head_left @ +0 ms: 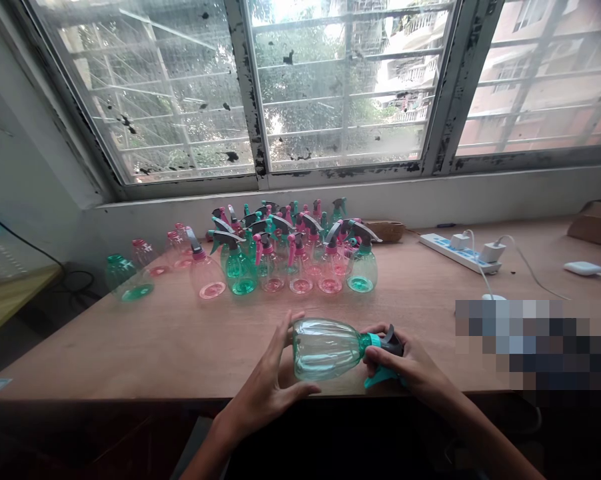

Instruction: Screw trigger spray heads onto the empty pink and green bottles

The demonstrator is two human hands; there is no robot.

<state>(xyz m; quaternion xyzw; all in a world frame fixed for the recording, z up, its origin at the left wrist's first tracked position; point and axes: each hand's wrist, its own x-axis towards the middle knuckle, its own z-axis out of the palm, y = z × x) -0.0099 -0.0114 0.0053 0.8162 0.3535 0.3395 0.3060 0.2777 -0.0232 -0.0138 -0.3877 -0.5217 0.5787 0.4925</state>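
A clear green spray bottle point(325, 348) lies sideways in the air above the table's front edge, its base to the left. My right hand point(398, 360) is closed around its spray head, at the black and teal trigger part point(380, 343). My left hand point(270, 373) is cupped open about the base, thumb below and fingers at the upper rim, with a gap at the palm. Whether its fingertips touch the bottle I cannot tell. Behind stand several pink and green spray bottles point(300, 270) with spray heads fitted, close together.
On the left are a green bottle without a head point(130, 280) and several pink bottles without heads point(145, 257). A power strip point(458, 252) with plugs and cables lies on the right of the wooden table point(180, 353). A cardboard box point(595, 223) sits at the far right, below the windows.
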